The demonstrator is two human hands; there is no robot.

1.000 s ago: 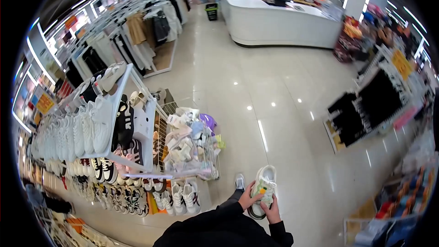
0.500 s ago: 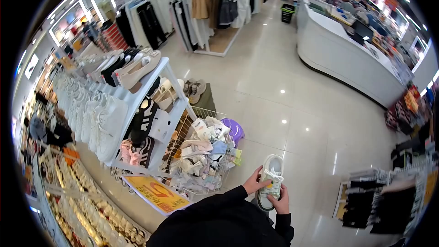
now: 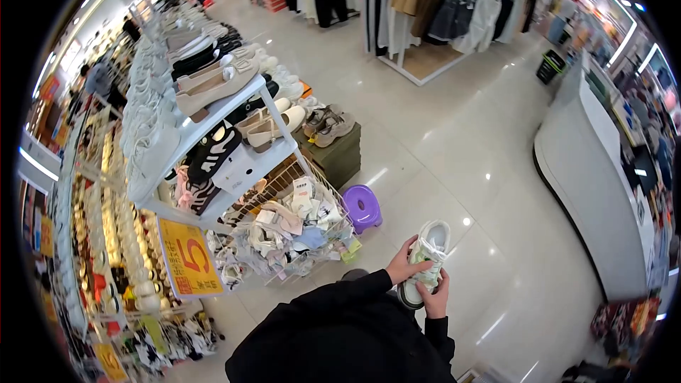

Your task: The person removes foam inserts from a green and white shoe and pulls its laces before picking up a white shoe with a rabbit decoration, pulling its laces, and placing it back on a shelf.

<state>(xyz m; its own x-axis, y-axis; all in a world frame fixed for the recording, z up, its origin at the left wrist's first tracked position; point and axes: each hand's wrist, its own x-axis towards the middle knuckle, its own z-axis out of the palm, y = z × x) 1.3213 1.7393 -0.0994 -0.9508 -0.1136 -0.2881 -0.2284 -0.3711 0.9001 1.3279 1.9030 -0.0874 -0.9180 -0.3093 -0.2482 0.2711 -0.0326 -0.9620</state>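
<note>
A pale green and white shoe (image 3: 430, 247) is held over the floor in front of my body, its opening toward the top of the view. My left hand (image 3: 406, 264) grips its left side, with the thumb lying across the laces. On the lower right side, my right hand (image 3: 434, 295) has its fingers wrapped round the shoe near the toe. Both hands are closed on it. The undersides of the shoe and the fingertips behind it are hidden.
Shoes stand on a white shelf (image 3: 266, 159) at left, above a wire basket (image 3: 328, 186) of packaged items. Beside it are a purple stool (image 3: 362, 207) and a green box (image 3: 342, 159). A white counter (image 3: 589, 163) curves along the right; clothes racks stand ahead.
The view has turned left, so the shelf, stool and counter appear shifted right. Both hands still hold the shoe, which is tilted slightly more to the right.
</note>
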